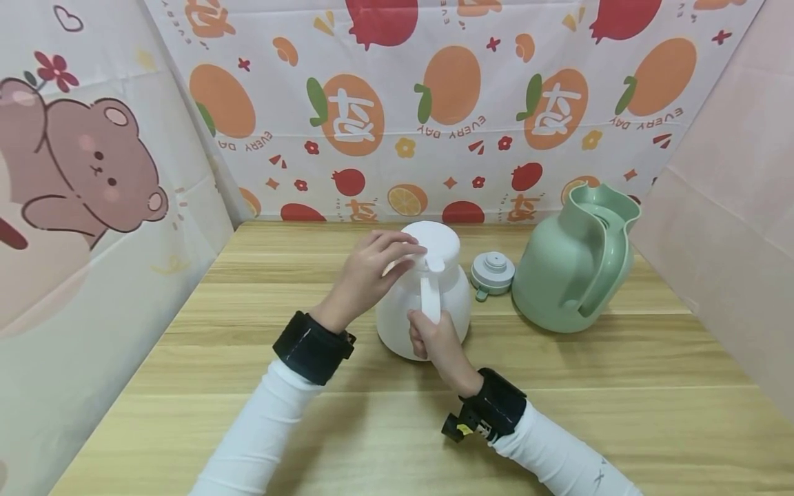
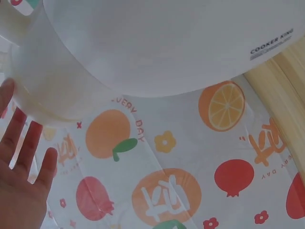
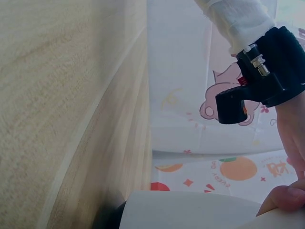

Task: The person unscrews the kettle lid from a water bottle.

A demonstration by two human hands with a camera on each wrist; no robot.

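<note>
A white thermos jug (image 1: 397,310) with a round white lid (image 1: 437,238) stands upright near the middle of the wooden table. My right hand (image 1: 439,341) grips the lower part of its handle (image 1: 430,296), and the thumb (image 3: 286,196) shows over the handle in the right wrist view. At the lid's left side is my left hand (image 1: 375,269), its fingers reaching across the edge. The left wrist view shows those fingers (image 2: 29,145) spread and fairly straight by the jug's neck. "COOKER KING" is printed on the jug's body (image 2: 181,43).
To the right stands a green thermos jug (image 1: 552,275), its handle facing me. A round grey-green stopper (image 1: 493,271) with a small tab lies between the two jugs. A fruit-patterned cloth (image 1: 397,138) hangs behind the table, with a bear-print cloth (image 1: 93,165) on the left.
</note>
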